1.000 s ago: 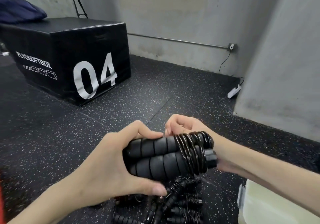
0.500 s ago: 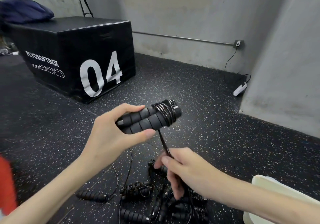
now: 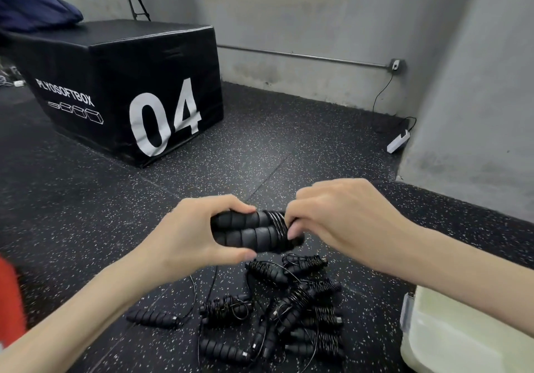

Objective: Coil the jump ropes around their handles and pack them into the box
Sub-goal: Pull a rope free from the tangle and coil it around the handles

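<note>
The left hand (image 3: 185, 236) is wrapped around a pair of black ribbed handles (image 3: 245, 229), thumb underneath and fingers curled over the top, holding them side by side above the floor. The right hand (image 3: 341, 216) meets it from the other end, its fingertips (image 3: 291, 229) pinching the thin black rope (image 3: 277, 223) coiled around the handles' right part.

Room around the hands is open ahead: a stretch of speckled rubber floor (image 3: 260, 141) runs to the grey wall (image 3: 303, 25). To the left stands a black plyo box (image 3: 121, 89) marked 04, well apart from the hands. On the right a grey pillar (image 3: 476, 98) closes off that side, with a white power strip (image 3: 398, 141) at its foot. At the lower right edge sits the pale box (image 3: 450, 335), its rim just beside the right forearm.

The held handles are fat, segmented foam grips, lying roughly level, with tight glossy turns of rope banding the end nearest the right hand.

Below the hands, on the floor, lies a heap of other jump ropes (image 3: 289, 315); several are already wound around their handles, while a few loose handles and thin cords trail toward the left. The heap is between the two forearms, near the pale box.
</note>
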